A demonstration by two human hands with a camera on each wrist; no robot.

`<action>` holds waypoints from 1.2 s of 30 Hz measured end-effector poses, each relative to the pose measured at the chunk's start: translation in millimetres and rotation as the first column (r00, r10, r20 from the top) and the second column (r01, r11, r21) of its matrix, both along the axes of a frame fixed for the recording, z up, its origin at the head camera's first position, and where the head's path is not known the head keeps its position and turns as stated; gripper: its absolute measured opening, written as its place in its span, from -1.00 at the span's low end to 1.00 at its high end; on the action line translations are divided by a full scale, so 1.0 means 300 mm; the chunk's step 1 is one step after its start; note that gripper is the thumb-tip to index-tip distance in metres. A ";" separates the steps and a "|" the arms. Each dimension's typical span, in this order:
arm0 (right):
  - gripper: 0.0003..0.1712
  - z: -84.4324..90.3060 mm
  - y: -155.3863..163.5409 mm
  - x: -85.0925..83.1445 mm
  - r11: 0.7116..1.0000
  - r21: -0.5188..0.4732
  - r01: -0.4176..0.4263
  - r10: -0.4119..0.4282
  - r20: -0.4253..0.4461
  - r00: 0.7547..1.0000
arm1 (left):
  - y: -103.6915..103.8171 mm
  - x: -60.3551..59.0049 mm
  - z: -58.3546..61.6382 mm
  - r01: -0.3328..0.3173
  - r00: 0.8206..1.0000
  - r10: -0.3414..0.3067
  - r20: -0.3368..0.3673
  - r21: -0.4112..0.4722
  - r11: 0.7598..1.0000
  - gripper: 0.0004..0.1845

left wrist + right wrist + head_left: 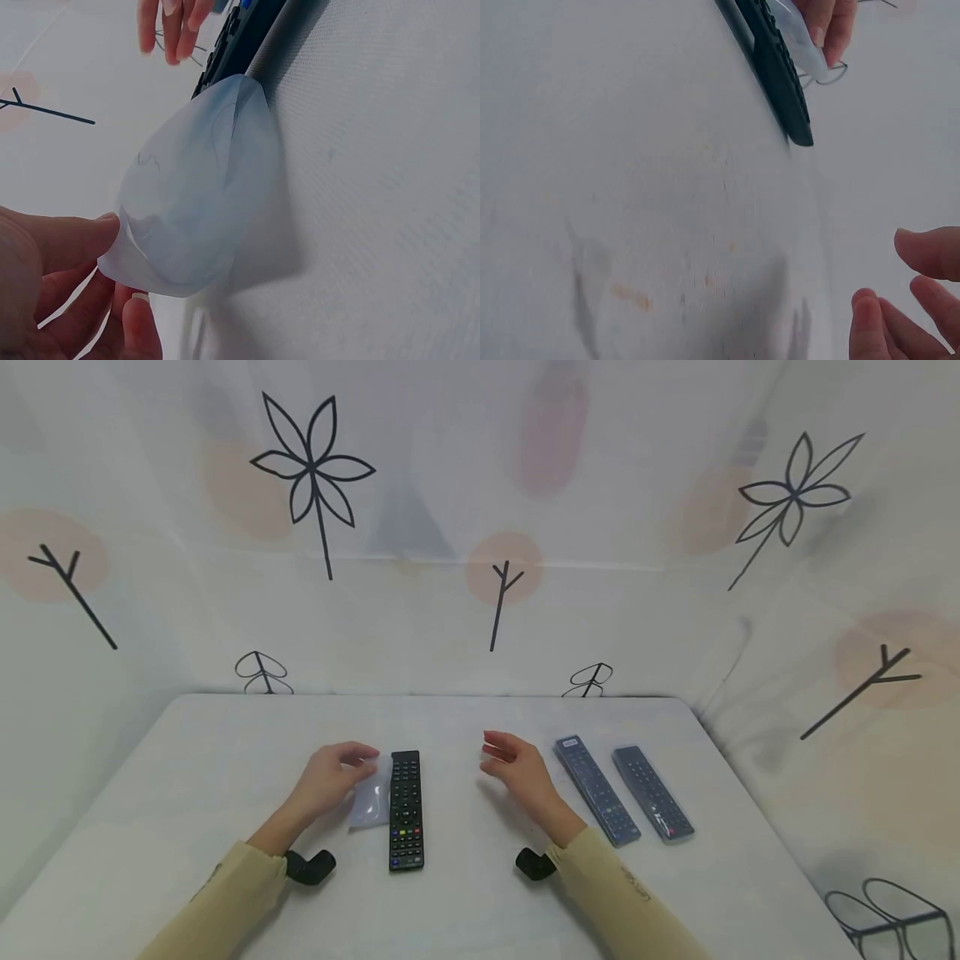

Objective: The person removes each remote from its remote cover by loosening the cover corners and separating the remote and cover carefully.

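Note:
A clear plastic sleeve (371,802) is pinched between the thumb and fingers of my left hand (333,781). In the left wrist view the sleeve (199,187) bulges slightly, with the thumb on its near edge. Right beside it lies a black remote control (406,810), buttons up, lengthwise on the table. My right hand (521,774) hovers over the table to the right of that remote, fingers loosely bent with nothing between them. The right wrist view shows the remote (780,82) apart from the right fingertips (866,311).
Two more remotes in clear wrapping, one longer (597,791) and one shorter (653,793), lie slanted on the right side of the white table (480,902). A patterned cloth wall (450,510) rises behind the table's far edge and along its sides.

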State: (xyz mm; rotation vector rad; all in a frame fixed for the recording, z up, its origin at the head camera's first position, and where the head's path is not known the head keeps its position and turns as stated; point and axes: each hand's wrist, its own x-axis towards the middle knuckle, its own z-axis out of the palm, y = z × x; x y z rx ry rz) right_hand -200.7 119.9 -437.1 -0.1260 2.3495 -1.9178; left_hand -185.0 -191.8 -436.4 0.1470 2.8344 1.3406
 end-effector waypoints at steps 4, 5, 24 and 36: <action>-0.40 0.004 0.063 0.004 0.999 0.013 0.051 -0.051 -0.003 0.999 | 0.002 0.001 -0.001 0.000 1.000 0.000 -0.006 0.003 1.000 -0.72; -0.39 0.005 0.078 0.005 0.998 0.017 0.059 -0.059 -0.002 0.998 | 0.002 0.002 -0.002 -0.004 1.000 0.004 -0.005 0.004 1.000 -0.73; -0.40 0.039 0.382 0.090 0.967 0.187 0.172 -0.157 -0.090 0.983 | 0.000 0.004 -0.001 0.002 1.000 -0.002 -0.016 -0.003 1.000 -0.73; -0.38 0.016 0.522 0.118 0.924 0.353 0.147 -0.126 -0.081 0.989 | -0.008 0.004 -0.005 -0.003 1.000 0.003 -0.019 -0.006 1.000 -0.73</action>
